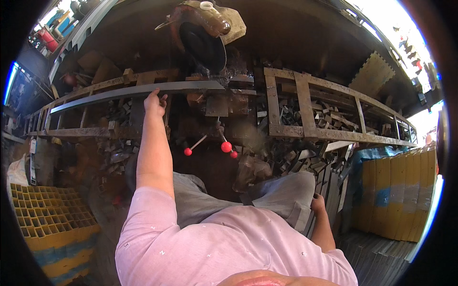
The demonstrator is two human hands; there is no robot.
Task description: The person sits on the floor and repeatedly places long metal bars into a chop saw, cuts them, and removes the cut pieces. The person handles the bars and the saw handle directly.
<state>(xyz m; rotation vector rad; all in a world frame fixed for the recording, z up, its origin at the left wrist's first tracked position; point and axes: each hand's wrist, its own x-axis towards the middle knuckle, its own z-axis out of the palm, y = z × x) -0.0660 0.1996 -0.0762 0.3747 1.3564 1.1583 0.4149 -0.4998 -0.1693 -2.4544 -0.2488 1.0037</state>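
A long grey metal bar (129, 91) lies along the left roller frame and runs to the cut-off saw. My left hand (155, 102) is closed at the bar's near edge, fingers curled and touching it, arm stretched forward. Above the bar's right end stands the saw's dark round disc (202, 47), beside its motor housing (210, 21). In front is a clamp with red ball knobs (226, 147) on thin levers. My right hand (317, 203) hangs low by my right thigh, close to several long metal strips (329, 183); its fingers are mostly hidden.
A second roller frame (305, 105) extends to the right, with metal offcuts (329, 114) heaped under and before it. Yellow stacked square tubes (47, 209) stand at the left, a wrapped yellow stack (396, 190) at the right. More bars (377, 252) lie at lower right.
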